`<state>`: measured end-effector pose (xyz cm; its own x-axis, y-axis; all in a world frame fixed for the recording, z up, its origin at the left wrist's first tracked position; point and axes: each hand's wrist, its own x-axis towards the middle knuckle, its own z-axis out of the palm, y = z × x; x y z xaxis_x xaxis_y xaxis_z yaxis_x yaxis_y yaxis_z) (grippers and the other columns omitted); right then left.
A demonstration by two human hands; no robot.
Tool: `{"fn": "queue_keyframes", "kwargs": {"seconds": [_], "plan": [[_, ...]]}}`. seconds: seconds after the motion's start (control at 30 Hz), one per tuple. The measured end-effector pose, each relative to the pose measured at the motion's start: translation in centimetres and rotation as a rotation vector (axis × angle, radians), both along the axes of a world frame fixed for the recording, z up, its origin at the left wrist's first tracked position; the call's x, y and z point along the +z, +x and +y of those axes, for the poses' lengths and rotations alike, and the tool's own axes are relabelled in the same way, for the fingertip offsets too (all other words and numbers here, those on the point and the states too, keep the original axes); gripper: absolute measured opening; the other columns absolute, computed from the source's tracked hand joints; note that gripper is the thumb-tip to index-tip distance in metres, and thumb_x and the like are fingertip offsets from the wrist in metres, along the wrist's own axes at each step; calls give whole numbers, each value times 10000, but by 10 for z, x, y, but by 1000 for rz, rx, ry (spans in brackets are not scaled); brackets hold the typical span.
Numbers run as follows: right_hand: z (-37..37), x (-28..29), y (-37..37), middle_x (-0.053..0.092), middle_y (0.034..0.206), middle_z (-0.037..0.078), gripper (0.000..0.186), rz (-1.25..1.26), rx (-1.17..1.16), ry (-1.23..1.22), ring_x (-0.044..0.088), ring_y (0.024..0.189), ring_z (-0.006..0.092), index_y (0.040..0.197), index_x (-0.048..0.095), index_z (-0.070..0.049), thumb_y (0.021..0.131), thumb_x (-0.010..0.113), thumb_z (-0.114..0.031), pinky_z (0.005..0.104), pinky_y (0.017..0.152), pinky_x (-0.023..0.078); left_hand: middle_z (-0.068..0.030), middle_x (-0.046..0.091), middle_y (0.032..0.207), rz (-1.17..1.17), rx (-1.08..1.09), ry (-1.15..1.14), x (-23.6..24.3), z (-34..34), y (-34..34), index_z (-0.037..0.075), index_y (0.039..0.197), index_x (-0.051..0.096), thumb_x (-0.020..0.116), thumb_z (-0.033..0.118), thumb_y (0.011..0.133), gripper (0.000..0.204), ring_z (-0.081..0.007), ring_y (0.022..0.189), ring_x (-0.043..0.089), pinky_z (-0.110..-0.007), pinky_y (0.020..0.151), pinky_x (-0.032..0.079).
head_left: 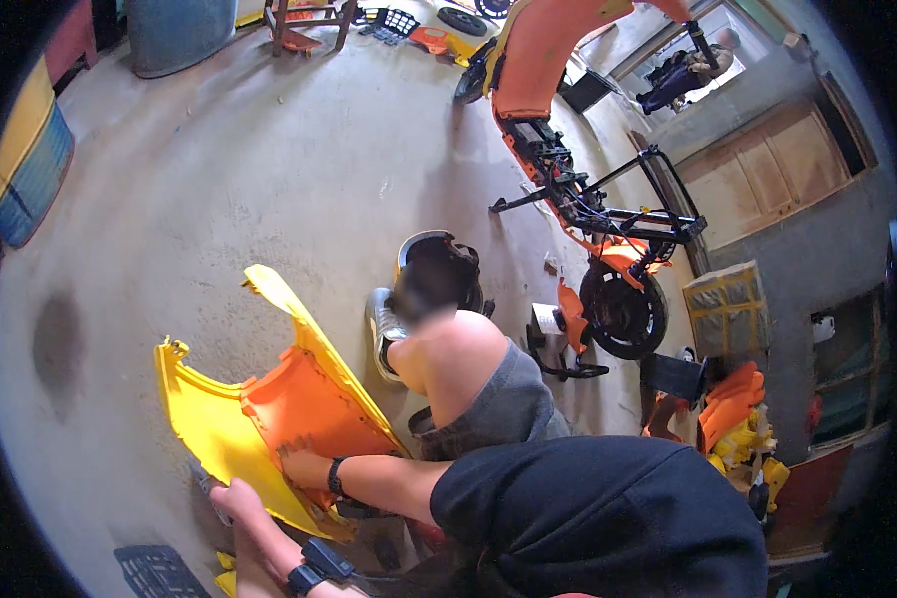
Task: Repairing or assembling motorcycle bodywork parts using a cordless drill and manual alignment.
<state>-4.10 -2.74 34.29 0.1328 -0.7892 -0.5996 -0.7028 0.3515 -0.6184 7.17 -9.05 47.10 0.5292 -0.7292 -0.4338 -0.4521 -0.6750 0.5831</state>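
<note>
A curved yellow fairing panel (204, 407), of the sort seen on a motor scooter, stands tilted in front of me at the lower left. An orange panel (314, 407) lies inside its curve. My right hand (307, 468) is on the lower part of the orange panel, near where it meets the yellow, with the fingers bent against it. My left hand (234, 501) is closed at the outer lower edge of the yellow panel. A small grey piece (205, 480) shows by its fingers; what it is I cannot make out.
My bent knee (468, 344) and grey shoe (381, 334) are right of the panels. A partly stripped orange scooter (558, 179) stands beyond. A black crate (159, 570) lies lower left, drums (179, 35) stand far left, a taped box (728, 311) stands right. Another person (683, 75) is outside the window.
</note>
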Motion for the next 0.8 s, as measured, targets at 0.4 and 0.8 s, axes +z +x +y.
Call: {"fn": "queue_keyframes", "kwargs": {"seconds": [0.4, 0.8], "plan": [[78, -8, -13, 509, 1227, 226, 508, 364, 79, -266, 513, 1084, 429, 1209, 480, 38, 770, 601, -189, 612, 897, 371, -307, 666, 869, 5, -208, -142, -10, 67, -31, -125, 931, 650, 481, 6, 741, 286, -422, 818, 664, -487, 752, 502], [36, 34, -58, 78, 1587, 164, 792, 183, 323, 265, 23, 1434, 466, 1501, 155, -34, 898, 471, -437, 627, 1122, 30, -336, 571, 1168, 165, -545, 210, 46, 31, -28, -64, 1267, 474, 567, 175, 806, 527, -420, 1130, 555, -434, 961, 435]]}}
